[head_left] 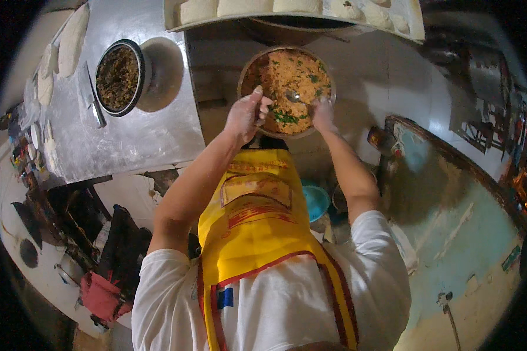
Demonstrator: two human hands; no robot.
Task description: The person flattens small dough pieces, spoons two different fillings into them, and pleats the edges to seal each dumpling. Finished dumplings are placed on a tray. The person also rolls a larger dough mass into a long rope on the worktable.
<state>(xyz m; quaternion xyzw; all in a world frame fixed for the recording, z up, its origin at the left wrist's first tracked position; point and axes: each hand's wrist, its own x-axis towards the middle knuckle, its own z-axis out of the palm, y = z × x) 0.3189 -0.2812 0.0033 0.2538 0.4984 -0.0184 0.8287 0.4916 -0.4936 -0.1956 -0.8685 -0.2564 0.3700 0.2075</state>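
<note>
Nearest the lens, a yellow apron (257, 216) is seen over a white shirt (275, 304), with both bare forearms stretched away toward a round metal bowl (244, 70) of orange rice mix flecked with green herbs. The bowl is set on the steel counter (152, 134), just beyond the apron's top edge. The left hand (247, 114) is loosely curled at the bowl's near rim, fingers half bent; whether anything is gripped cannot be told. The right hand (322, 112) is closed around the handle of a metal spoon (293, 95), whose bowl is sunk in the mix. A dark pot (118, 77) of chopped filling is placed well apart on the left.
</note>
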